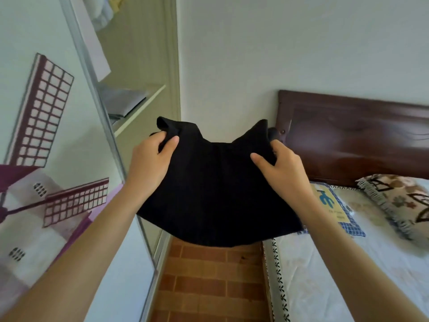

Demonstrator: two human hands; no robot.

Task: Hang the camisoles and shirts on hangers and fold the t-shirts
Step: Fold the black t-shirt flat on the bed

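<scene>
Now | black ribbed garment (218, 182) | spread between both hands, hem hanging

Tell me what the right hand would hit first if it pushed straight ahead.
Probably the dark wooden headboard: the right hand, gripping the black garment, points toward its left edge, though depth is unclear.

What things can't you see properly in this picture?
- Head view: the black garment's type; it is bunched in the left hand and right hand, and no hanger shows.
- The folded grey items on the wardrobe shelf: too blurred to name.
- The patterned pillow: cut off by the right edge.
</scene>
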